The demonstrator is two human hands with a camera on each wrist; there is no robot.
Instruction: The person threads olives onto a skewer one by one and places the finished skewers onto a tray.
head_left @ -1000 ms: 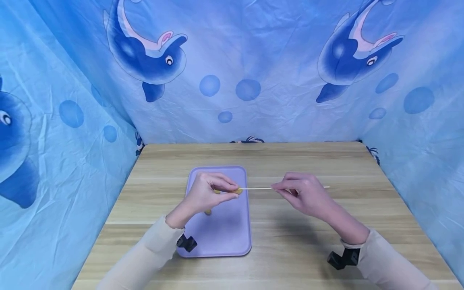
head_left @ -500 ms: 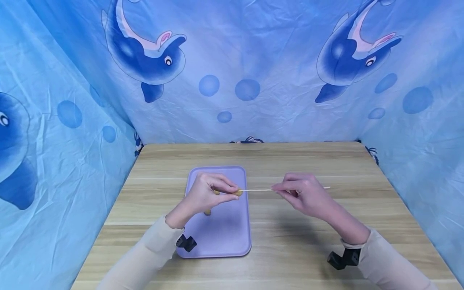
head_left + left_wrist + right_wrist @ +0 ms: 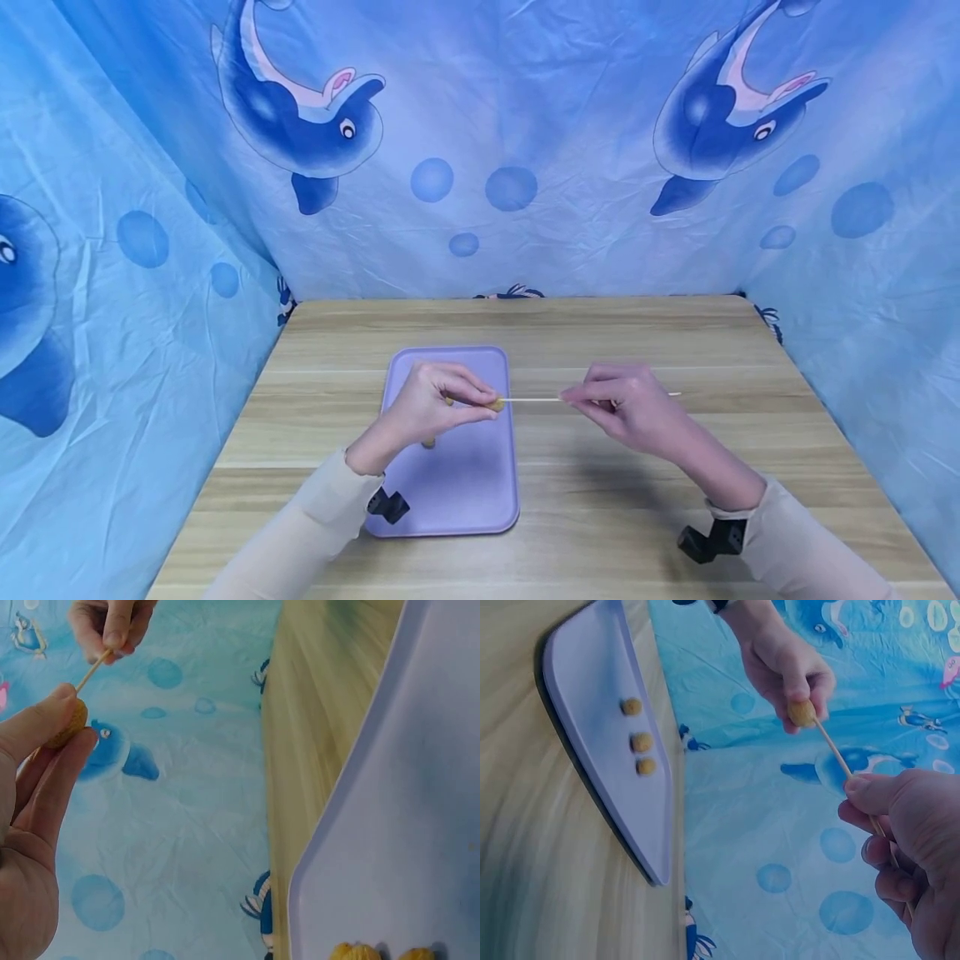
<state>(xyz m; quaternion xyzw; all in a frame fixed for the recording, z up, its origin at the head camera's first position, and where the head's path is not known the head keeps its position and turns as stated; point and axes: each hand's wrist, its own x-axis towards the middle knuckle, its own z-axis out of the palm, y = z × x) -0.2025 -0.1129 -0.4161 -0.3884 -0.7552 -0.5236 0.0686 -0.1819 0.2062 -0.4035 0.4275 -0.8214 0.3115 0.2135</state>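
My left hand point(image 3: 431, 406) pinches a golden-brown, rough-skinned food ball point(image 3: 801, 712) between thumb and fingers, above the purple tray's right side in the head view. A thin wooden skewer point(image 3: 832, 746) runs level from the ball to my right hand point(image 3: 628, 406), one end meeting the ball's side. Thumb and fingers of the right hand grip the skewer partway along, and its other end sticks out behind that hand. Three similar balls point(image 3: 641, 742) lie in a row on the tray in the right wrist view. The left hand partly hides them in the head view.
The purple tray point(image 3: 472, 508) with a raised rim lies on a wood-grain table point(image 3: 600, 533), left of centre. Blue dolphin-print cloth point(image 3: 510, 250) hangs behind the table and along both sides. Each wrist carries a small black camera point(image 3: 712, 540).
Both hands have sunk very slightly in the head view, with the ball and skewer moving along. The grips stay the same, and the skewer still meets the ball.
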